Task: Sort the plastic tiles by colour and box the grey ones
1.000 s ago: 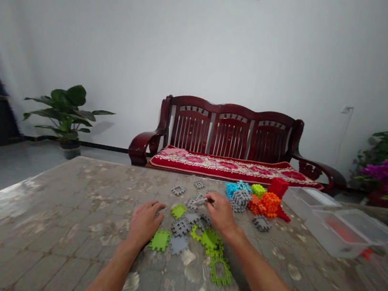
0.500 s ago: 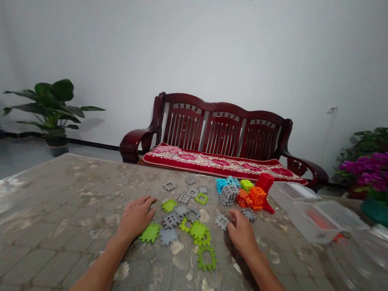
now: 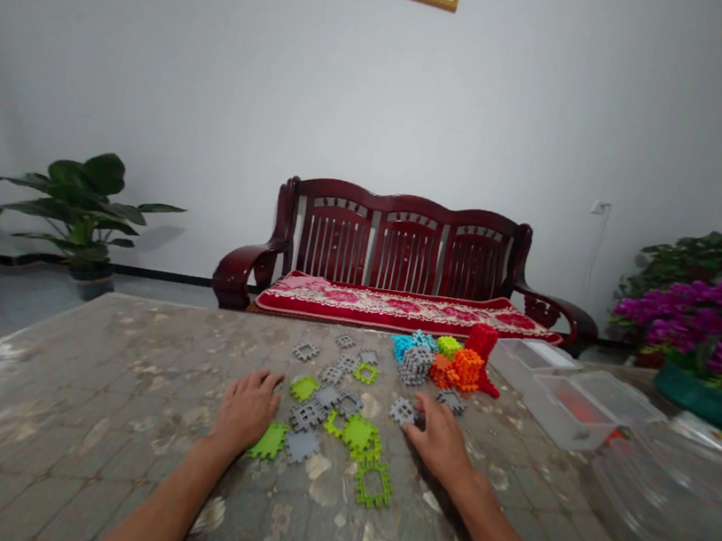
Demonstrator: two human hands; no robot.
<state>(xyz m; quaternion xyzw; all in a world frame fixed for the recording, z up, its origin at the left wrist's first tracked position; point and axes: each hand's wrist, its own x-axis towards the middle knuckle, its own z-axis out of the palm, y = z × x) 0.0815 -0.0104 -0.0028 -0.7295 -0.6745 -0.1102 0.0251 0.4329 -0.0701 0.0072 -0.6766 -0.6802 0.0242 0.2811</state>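
Head view: left hand [image 3: 246, 407] lay open, right hand [image 3: 441, 444] kept fingertips parted beside a gray tile [image 3: 404, 412], whose toothed rim favored a light pinch.

So the tabletop [image 3: 104, 422] is grayish-brown with a pale floral pattern and crisscross lines. Flat gray pieces [image 3: 302, 446] and flat lime green pieces [image 3: 359, 433] are kinda scattered around the middle, some overlapping. Right of center toward the far edge there's a cluster of chunky blocks [image 3: 416, 366] in blue, gray, green, orange and red. Clear plastic boxes [image 3: 564, 422] sit further right, bigger clear plastic container [image 3: 657, 505] nearer the right edge.
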